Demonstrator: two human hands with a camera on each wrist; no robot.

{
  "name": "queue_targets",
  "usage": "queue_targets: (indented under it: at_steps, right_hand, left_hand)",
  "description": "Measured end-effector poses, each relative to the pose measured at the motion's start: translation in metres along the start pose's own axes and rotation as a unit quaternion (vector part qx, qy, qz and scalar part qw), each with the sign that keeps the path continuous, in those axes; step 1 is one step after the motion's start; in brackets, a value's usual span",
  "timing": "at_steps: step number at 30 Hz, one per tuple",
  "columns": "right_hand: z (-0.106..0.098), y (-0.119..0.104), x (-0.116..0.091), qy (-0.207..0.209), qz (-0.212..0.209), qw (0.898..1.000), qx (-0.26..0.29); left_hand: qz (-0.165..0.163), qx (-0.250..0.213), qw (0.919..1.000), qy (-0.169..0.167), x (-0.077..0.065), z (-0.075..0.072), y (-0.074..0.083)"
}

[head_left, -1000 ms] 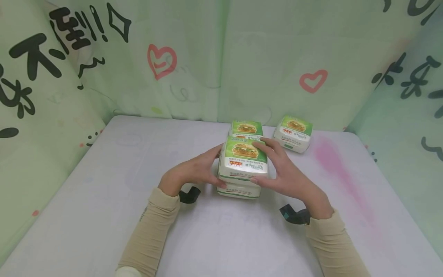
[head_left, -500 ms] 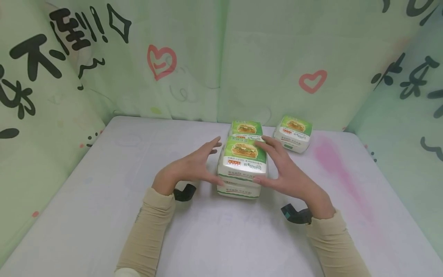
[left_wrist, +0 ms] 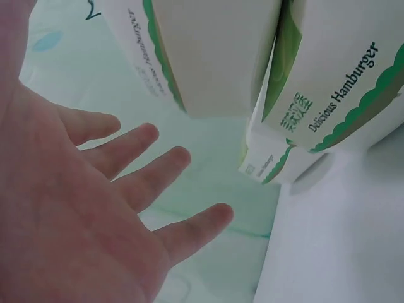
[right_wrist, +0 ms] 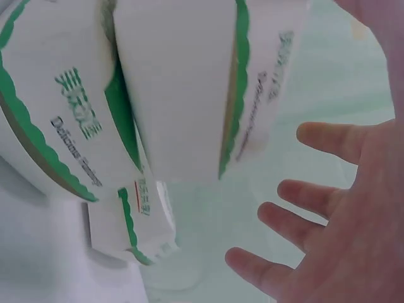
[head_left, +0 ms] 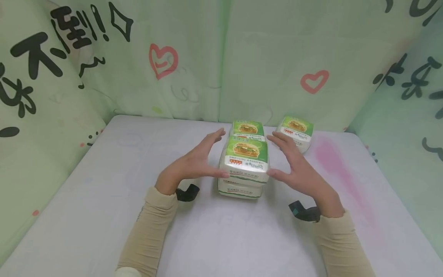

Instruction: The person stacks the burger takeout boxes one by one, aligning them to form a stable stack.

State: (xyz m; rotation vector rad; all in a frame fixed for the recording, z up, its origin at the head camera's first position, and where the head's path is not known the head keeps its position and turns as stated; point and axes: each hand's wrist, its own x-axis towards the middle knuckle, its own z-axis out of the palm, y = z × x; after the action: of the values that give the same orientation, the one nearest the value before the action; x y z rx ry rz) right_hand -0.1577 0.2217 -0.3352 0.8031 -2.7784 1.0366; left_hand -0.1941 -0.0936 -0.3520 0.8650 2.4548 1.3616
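Two green-and-white hamburger boxes are stacked at mid-table; the upper box (head_left: pixel 245 157) sits on the lower box (head_left: pixel 240 190), which shows mostly its front edge. Left of the stack, my left hand (head_left: pixel 194 161) has its fingers spread and nearly straight, its thumb tip overlapping the upper box's front corner in the head view. My right hand (head_left: pixel 299 171) is spread the same way on the right side, thumb tip right at the box's front corner. Both wrist views show the fingers apart from the cardboard, with the stacked boxes (left_wrist: pixel 341 82) beside them.
Directly behind the stack stands another hamburger box (head_left: pixel 248 127), partly hidden by it. A further box (head_left: pixel 298 129) is at the back right, partly covered by my right fingers. The white table (head_left: pixel 138 154) ends at a green printed curtain (head_left: pixel 194 88).
Both hands have let go of the upper box and spread their fingers. The right hand has moved away to the right; the left fingers have come off the box's side. The boxes stay put.
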Motion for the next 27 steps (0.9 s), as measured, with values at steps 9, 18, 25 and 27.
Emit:
queue_targets:
  at_steps: [9,18,25,27]
  right_hand:
    - [-0.016,0.015,-0.004,0.041,0.015,0.999,0.025]
    - [-0.028,0.039,0.0,0.08,0.005,0.997,0.01]
    - [-0.036,0.048,0.003,0.086,0.043,0.995,-0.007]
    - [-0.037,0.051,0.004,0.083,0.061,0.995,-0.015]
  left_hand:
    - [0.009,-0.007,0.9999,-0.002,0.007,0.009,0.002]
    - [0.028,-0.02,0.9994,-0.003,0.009,0.012,-0.001]
    - [0.022,-0.003,0.9997,-0.003,0.007,0.012,0.0]
    - [0.018,0.001,0.9998,-0.003,0.007,0.012,0.002]
